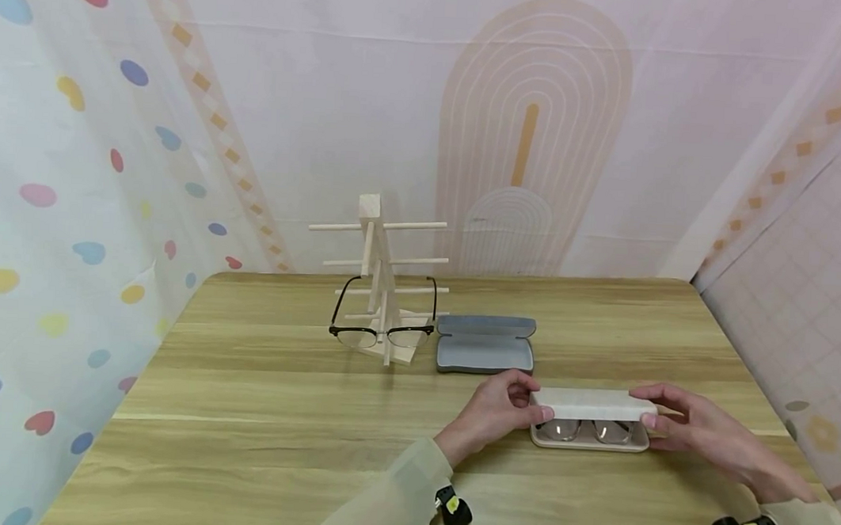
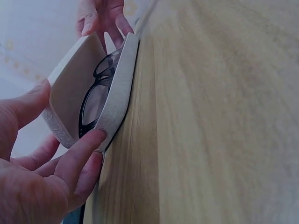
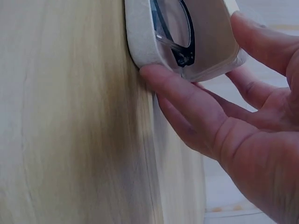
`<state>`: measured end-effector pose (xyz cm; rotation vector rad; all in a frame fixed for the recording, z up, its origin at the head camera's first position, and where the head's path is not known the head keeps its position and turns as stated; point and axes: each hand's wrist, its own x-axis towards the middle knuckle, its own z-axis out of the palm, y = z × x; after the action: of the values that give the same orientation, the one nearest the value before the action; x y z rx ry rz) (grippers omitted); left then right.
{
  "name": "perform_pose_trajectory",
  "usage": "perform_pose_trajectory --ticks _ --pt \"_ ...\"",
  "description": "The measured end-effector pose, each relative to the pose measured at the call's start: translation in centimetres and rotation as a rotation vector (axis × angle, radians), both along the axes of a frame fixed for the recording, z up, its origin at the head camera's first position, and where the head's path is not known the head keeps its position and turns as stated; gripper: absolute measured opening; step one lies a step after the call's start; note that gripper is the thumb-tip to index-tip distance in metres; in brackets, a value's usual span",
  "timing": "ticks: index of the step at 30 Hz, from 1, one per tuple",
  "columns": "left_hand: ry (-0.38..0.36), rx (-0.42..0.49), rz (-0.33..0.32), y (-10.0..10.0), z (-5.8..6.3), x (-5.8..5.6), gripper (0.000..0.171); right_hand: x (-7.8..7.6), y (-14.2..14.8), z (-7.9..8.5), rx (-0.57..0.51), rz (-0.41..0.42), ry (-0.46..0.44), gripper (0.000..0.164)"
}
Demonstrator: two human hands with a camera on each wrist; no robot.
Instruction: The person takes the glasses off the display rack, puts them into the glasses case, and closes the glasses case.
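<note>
A cream glasses case lies on the table at the right, its lid partly raised. Inside it a pair of glasses shows through the gap; the left wrist view shows its dark frame. My left hand holds the case's left end, thumb on the lid's edge and fingers at the side and lower rim. At the other end my right hand grips likewise, its thumb on the lid and a finger against the bottom half in the right wrist view.
Behind the case, a grey glasses case lies open on the wooden table. Left of it stands a wooden display rack with pegs, carrying black half-rim glasses. A patterned curtain hangs behind the table.
</note>
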<state>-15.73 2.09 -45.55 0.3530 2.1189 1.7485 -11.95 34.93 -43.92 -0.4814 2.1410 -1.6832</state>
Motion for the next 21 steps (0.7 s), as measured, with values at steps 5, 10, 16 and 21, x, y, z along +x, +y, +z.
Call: perform_pose_trajectory --ticks 5,10,16,21 --pt "0.038 -0.034 -0.025 -0.04 -0.01 -0.01 0.036 0.10 0.08 -0.19 -0.004 0.016 0.041 0.039" --pt "0.056 -0.067 -0.036 -0.06 -0.06 0.03 0.037 0.12 0.20 -0.28 0.002 0.026 0.039 0.039" --pt "0.075 -0.106 -0.044 -0.17 -0.02 0.21 0.038 0.16 0.10 -0.22 0.035 0.015 0.039 0.041" --pt "0.078 -0.132 -0.032 -0.19 0.07 0.45 0.038 0.32 -0.14 -0.11 0.091 -0.011 0.065 0.042"
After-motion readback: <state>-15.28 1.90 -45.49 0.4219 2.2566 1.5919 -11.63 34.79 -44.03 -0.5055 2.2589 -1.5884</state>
